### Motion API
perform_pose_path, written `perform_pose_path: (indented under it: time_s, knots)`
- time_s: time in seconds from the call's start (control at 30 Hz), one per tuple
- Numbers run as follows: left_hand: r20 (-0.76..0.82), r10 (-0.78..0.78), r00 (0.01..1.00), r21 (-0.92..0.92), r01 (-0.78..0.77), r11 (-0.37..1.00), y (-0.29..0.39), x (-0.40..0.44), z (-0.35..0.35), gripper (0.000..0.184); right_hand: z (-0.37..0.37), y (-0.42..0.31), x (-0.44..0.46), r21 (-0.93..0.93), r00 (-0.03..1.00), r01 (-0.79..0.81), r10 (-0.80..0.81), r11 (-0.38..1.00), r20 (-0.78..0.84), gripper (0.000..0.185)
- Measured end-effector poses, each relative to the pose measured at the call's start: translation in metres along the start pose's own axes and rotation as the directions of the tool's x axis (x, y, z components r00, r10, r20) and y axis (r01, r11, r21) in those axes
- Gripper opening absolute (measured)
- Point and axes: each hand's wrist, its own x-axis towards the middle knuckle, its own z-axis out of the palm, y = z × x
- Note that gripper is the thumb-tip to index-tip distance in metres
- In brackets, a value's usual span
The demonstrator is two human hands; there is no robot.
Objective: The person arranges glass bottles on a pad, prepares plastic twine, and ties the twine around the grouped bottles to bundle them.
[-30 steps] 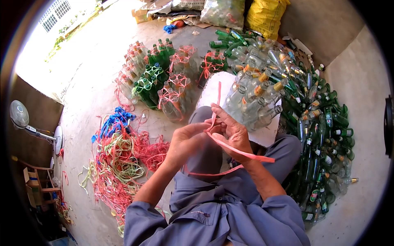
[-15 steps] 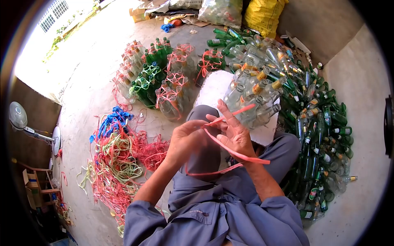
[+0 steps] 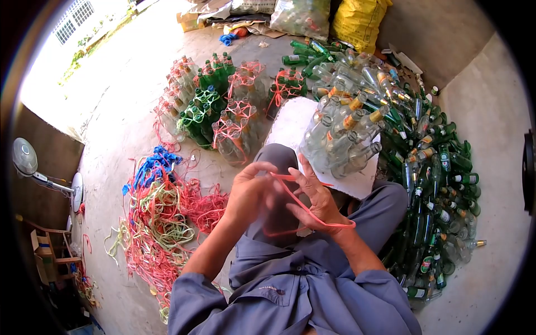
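Strap, pinkish red, is held above the lap, pinched near one end by the left hand, whose fingertips are closed on it. It runs across the partly spread fingers of the right hand and down past that wrist; whether those fingers grip it I cannot tell. A fainter, blurred length sags below. It looks very light, limp and flat, likely somewhat slippery and prone to twist, so a thumb-and-finger pinch close to the crossing would control it best. Beyond the right hand, clear bottles stand crowded along the right edge of a white slab; being glass, they look fragile. Off the slab's left edge, tied bottle bundles stand on the floor. Tangled straps lie beside the left arm, and loose bottles are heaped past the slab's right edge.
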Motion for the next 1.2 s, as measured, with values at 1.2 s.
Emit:
perform_pose_path:
  time_s: [1.2]
  knots:
    - [0.321, 0.498, 0.806, 0.812, -0.504, 0.293, -0.011, -0.022, -0.001, 0.027, 0.017, 0.012, -0.038, 0.918, 0.603, -0.385, 0.778, 0.091, 0.175, 0.065]
